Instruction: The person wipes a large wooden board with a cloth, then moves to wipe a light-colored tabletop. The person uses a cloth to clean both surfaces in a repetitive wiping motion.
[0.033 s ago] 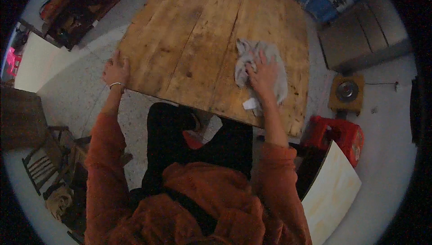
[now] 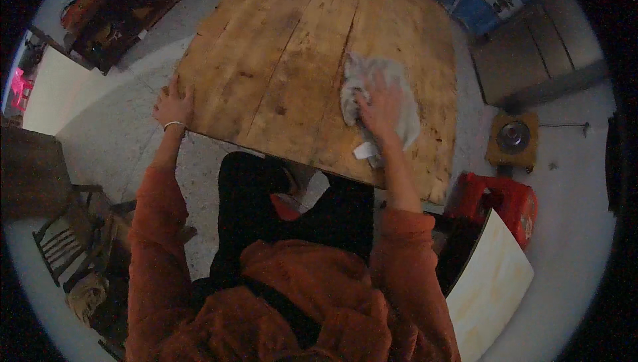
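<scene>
A grey-white cloth (image 2: 407, 119) lies crumpled on the right part of the wooden table (image 2: 279, 70). Spread flat over it is my right hand (image 2: 381, 106), its fingers apart and a little smeared by motion; it presses the cloth against the boards. A small white tag (image 2: 364, 151) sticks out from the cloth's near side. At the table's near left corner rests my left hand (image 2: 174, 105), fingers apart, with a light bracelet at its wrist and no object in it.
To the right stand a red plastic stool (image 2: 495, 202), a yellow box-like thing with a round metal centre (image 2: 513, 137) and a pale board (image 2: 495, 282). A wooden chair (image 2: 66, 236) is at the lower left. Grey cabinets (image 2: 535, 50) line the far right.
My right hand and the cloth under it have slid slightly to the left, the tag moving along. My left hand stays at the table corner.
</scene>
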`<control>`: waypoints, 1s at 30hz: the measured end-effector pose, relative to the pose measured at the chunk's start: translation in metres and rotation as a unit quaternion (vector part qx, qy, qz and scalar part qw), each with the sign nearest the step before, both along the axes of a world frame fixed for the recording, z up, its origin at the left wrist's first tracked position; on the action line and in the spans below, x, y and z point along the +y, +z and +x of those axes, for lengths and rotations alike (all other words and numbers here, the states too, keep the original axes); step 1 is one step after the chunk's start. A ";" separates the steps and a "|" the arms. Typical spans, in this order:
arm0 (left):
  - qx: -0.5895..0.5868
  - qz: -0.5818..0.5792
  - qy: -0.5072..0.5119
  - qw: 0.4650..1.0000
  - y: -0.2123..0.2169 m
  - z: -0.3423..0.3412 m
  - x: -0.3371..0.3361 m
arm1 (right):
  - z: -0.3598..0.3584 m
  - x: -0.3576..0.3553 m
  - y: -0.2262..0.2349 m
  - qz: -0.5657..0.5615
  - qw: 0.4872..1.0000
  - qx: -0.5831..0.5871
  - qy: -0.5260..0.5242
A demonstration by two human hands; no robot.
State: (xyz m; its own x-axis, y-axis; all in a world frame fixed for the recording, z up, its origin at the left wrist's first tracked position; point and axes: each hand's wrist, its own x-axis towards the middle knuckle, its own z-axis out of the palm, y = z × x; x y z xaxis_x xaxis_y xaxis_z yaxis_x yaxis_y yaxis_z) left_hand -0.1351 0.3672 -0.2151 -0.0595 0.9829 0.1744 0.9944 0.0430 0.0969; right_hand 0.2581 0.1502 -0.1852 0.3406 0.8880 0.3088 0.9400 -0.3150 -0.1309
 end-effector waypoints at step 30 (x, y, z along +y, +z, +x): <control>0.008 0.025 -0.047 0.999 -0.030 -0.004 0.035 | -0.020 -0.082 0.013 -0.047 0.980 0.094 0.171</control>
